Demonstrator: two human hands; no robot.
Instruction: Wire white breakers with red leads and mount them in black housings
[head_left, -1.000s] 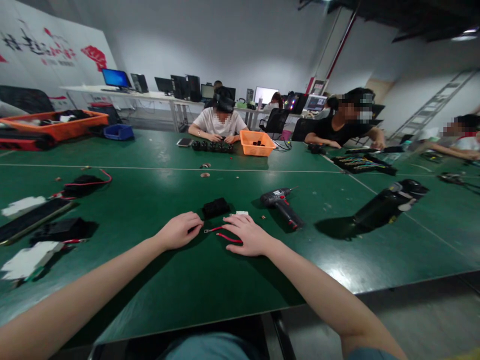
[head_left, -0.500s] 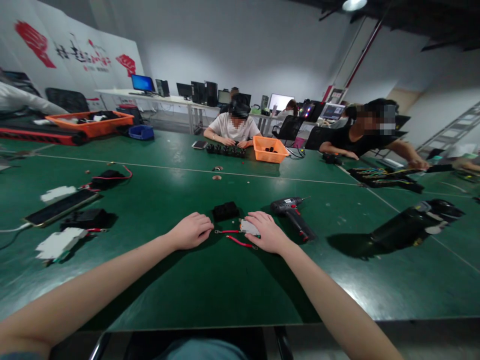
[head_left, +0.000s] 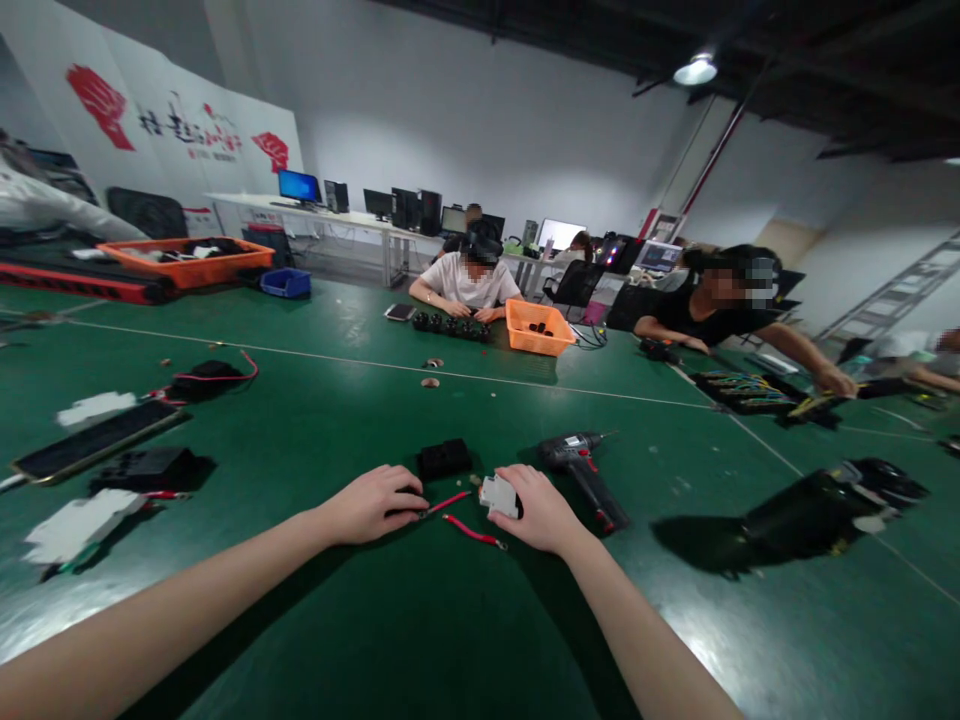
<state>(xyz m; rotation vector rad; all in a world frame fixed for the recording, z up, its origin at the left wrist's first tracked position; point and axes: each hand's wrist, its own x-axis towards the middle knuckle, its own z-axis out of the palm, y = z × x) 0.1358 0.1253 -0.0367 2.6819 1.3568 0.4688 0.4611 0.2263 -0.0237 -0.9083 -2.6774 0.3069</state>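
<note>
**Left hand [head_left: 375, 507] at a red wire [head_left: 450, 502], right hand [head_left: 541, 508] around a white block [head_left: 500, 495]**

On the left of the green tabletop [head_left: 360, 630] I see a white module [head_left: 82, 525], with a black box [head_left: 148, 467] and a dark flat slab [head_left: 97, 442] beyond it. Toward the middle, the left hand has its fingertips at one end of the red wire; whether they pinch it, I cannot tell. Just beyond sits a dark case [head_left: 444, 458], while a second red wire [head_left: 474, 532] lies nearer. Right of these, the right hand is clasped on the white block, thumb on its near side, fingers over the far one. The two hands are apart. Farther right lies a cordless drill [head_left: 589, 485], then a dark cylinder [head_left: 806, 515].
</note>
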